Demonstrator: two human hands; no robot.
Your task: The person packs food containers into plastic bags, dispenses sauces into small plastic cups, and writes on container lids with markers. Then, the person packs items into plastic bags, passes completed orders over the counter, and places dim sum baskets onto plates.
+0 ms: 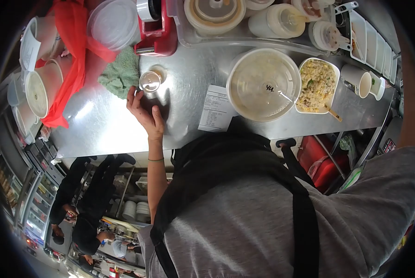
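Observation:
My left hand [145,113] is over the steel counter, palm partly up, with thumb and fingers apart and nothing between them. Its fingertips come close to a small clear cup [150,81] and the edge of a crumpled green cloth [121,72]; whether they touch the cloth I cannot tell. To the right lies a printed receipt [215,109], its edge beside a large round tub with a marked clear lid [263,85]. A white square container of fried rice [317,85] stands against that tub, a spoon handle [332,112] sticking out. My right arm reaches up along the right edge, its hand outside the picture.
A red tape dispenser [156,37] and stacked clear lids [112,24] stand at the back. Behind, a plastic tray [203,45] holds sauce tubs. At left, a red bag [73,69] surrounds lidded containers. Paper cups [356,79] lie right. Other people [91,204] stand lower left.

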